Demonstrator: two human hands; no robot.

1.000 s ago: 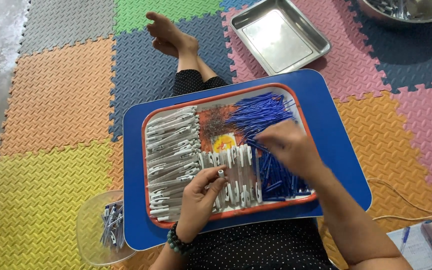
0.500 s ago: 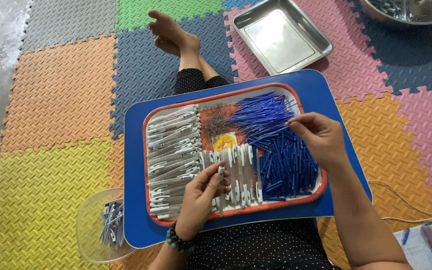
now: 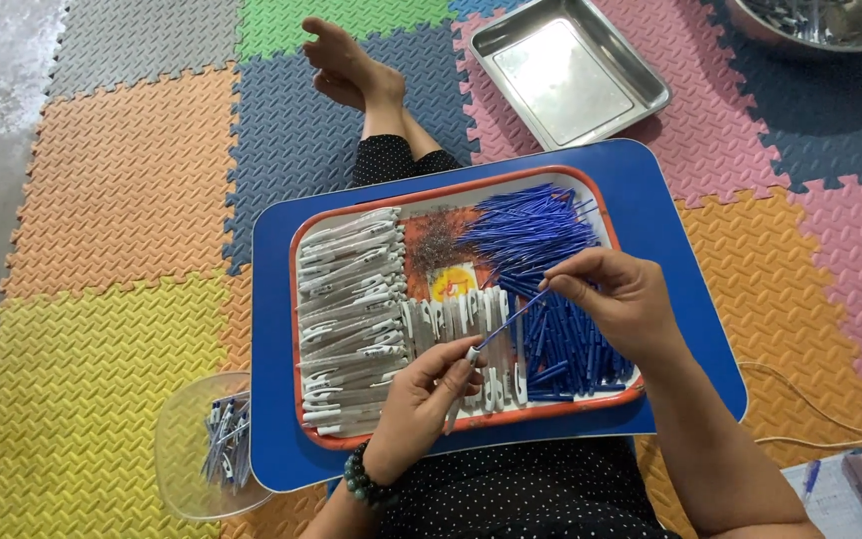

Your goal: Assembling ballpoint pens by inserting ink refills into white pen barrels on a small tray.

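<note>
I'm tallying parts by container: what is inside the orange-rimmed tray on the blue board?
The orange-rimmed tray holds white clips at its left and blue rods at its right. The left hand and right hand cover some pieces.

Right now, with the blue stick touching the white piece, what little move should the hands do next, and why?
Probably slide the thin blue stick a bit further into the white piece. The right hand pinches the stick's far end, its near tip sits right at the top of the piece held by the left hand, and the two already line up over the tray.
</note>
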